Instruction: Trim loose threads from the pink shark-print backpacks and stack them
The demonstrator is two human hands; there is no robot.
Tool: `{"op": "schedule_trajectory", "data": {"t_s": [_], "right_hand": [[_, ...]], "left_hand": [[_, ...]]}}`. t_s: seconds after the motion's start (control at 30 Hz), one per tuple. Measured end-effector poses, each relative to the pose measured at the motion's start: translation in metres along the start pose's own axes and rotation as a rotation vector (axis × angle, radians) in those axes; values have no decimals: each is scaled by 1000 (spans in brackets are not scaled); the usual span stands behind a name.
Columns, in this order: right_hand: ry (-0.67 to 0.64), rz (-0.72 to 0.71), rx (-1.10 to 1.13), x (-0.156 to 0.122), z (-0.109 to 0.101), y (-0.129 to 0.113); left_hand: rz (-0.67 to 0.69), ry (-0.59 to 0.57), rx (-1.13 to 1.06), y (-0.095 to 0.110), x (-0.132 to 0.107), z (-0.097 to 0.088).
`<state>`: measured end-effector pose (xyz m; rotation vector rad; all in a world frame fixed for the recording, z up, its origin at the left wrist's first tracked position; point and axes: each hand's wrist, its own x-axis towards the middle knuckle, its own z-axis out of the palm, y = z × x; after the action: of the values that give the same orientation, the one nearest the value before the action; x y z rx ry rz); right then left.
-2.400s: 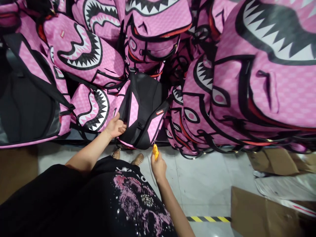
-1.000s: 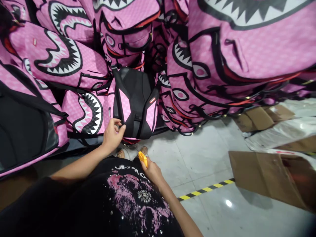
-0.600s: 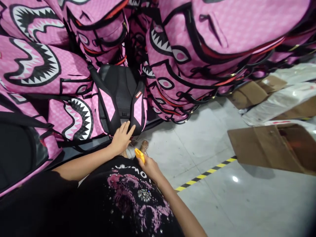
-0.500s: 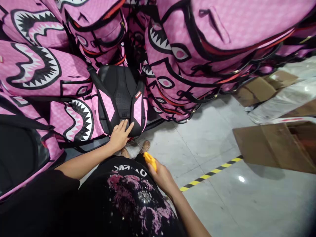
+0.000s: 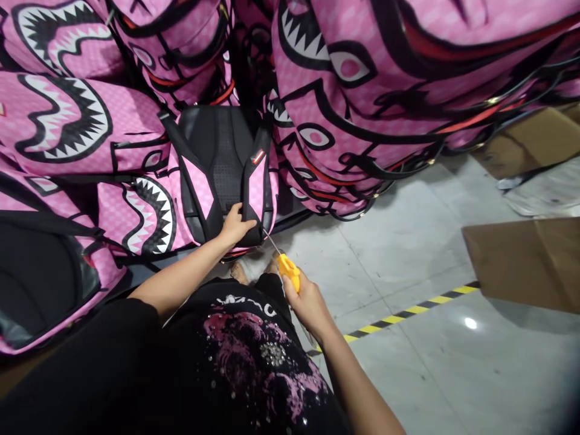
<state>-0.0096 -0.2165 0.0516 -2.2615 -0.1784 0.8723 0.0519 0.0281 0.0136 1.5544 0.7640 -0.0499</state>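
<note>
Black and checked pink, the padded bag (image 5: 222, 151) is lying among plump, tooth-printed pink bags (image 5: 131, 112). The left hand (image 5: 233, 229) is resting on its lower edge; I can't tell whether it is gripping. The right hand (image 5: 309, 302) is clasping a yellow tool (image 5: 289, 270), its slim metal rod (image 5: 272, 243) pointing at that edge.

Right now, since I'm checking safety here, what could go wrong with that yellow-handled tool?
The yellow-handled tool with a thin metal shaft in the right hand points at the black-and-pink patterned backpack, so a slip might scratch or tear it. The left hand, near that shaft, could be nicked. If dropped, the tool might hit the feet below.
</note>
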Motion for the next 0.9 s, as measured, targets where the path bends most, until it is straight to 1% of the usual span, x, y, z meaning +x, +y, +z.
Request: {"op": "schedule_trajectory", "data": {"t_s": [0.03, 0.1, 0.23, 0.33, 0.4, 0.43, 0.47, 0.5, 0.53, 0.6, 0.63, 0.67, 0.73, 0.77, 0.83, 0.87, 0.9], "right_hand": [[0, 3, -7, 1, -1, 0], [-3, 0, -17, 4, -2, 1], [-7, 10, -81, 7, -3, 1], [23, 9, -96, 6, -3, 1], [27, -17, -77, 4, -1, 3], [14, -33, -67, 2, 0, 5], [-1, -44, -54, -1, 0, 8], [-11, -47, -34, -4, 1, 13], [-5, -38, -5, -7, 1, 19], [62, 10, 64, -13, 1, 33], [95, 35, 92, -15, 1, 41], [109, 52, 107, -17, 2, 49], [79, 74, 96, -20, 6, 64], [54, 84, 82, -21, 10, 70], [29, 92, 70, -22, 20, 78], [25, 83, 75, -21, 26, 81], [23, 68, 83, -20, 30, 83]], "left_hand": [[-24, -28, -73, 0, 1, -1], [-37, -74, -153, 1, 1, -2], [-15, -114, -191, -1, 3, -3], [-36, -177, -222, -5, 7, -2], [-21, -189, -181, -6, 6, -3], [16, -179, -116, -6, 3, -5], [81, -164, -9, -5, -2, -8], [173, -161, 142, -4, -8, -12], [286, -178, 330, -3, -16, -17], [514, -253, 761, -4, -32, -28], [600, -295, 971, -6, -38, -32], [654, -324, 1158, -8, -44, -35], [688, -317, 1442, -14, -48, -37], [693, -303, 1534, -16, -48, -37], [708, -300, 1625, -14, -44, -34], [715, -314, 1626, -8, -41, -33], [715, -329, 1592, 2, -39, -34]]}}
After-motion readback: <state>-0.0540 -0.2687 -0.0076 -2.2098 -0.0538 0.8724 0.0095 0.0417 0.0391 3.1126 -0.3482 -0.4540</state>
